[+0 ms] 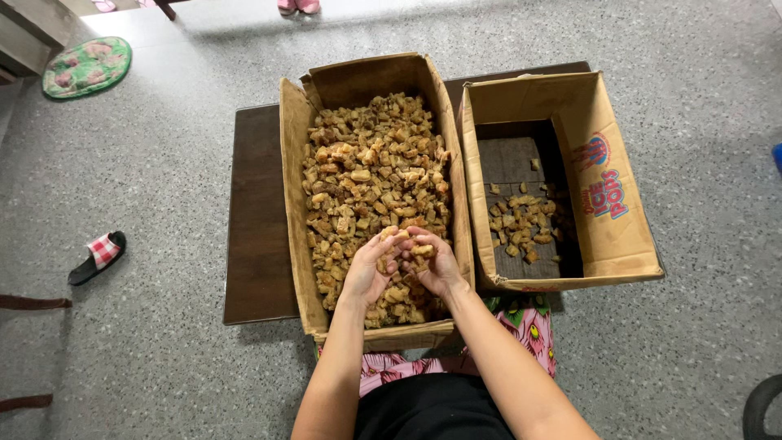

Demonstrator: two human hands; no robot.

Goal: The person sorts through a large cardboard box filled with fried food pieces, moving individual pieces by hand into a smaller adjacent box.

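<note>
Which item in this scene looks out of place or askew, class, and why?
A lone checked slipper lies on the speckled floor, left of the low table, with no partner beside it. The left box also has bowed, bulging walls.

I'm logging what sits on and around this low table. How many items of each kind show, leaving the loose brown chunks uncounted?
Cardboard boxes: 2 (full box, nearly empty box)
Hands: 2 (left hand, right hand), both cupping chunks
Low table: 1
Checked slipper: 1
Green mat: 1
Total: 7
</note>
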